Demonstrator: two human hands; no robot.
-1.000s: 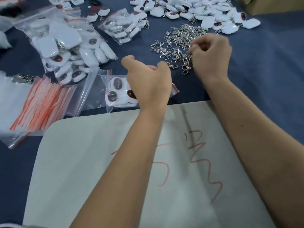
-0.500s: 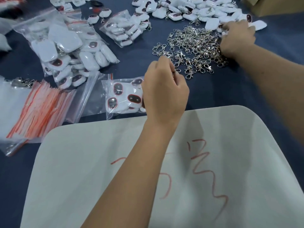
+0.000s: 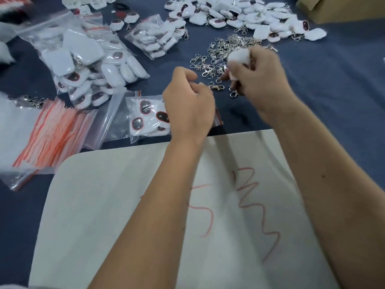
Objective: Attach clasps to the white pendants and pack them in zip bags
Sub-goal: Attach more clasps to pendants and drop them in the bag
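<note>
Clasp fitting under way; packing part done.
Right grip (image 3: 253, 74) curled round white plastic pendant (image 3: 239, 55); left grip (image 3: 188, 105) curled, contents unclear; loose silver metal clasps (image 3: 220, 53) between; filled clear zip bags (image 3: 87, 59) left, loose pendants (image 3: 239, 13) beyond.

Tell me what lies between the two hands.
In the head view, loose metal clasps on the blue cloth lie between the left hand and the right hand, which grips a white pendant.

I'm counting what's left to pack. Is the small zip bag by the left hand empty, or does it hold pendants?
It holds pendants: several white ones with dark faces show through the small zip bag, beside the left hand.
</note>
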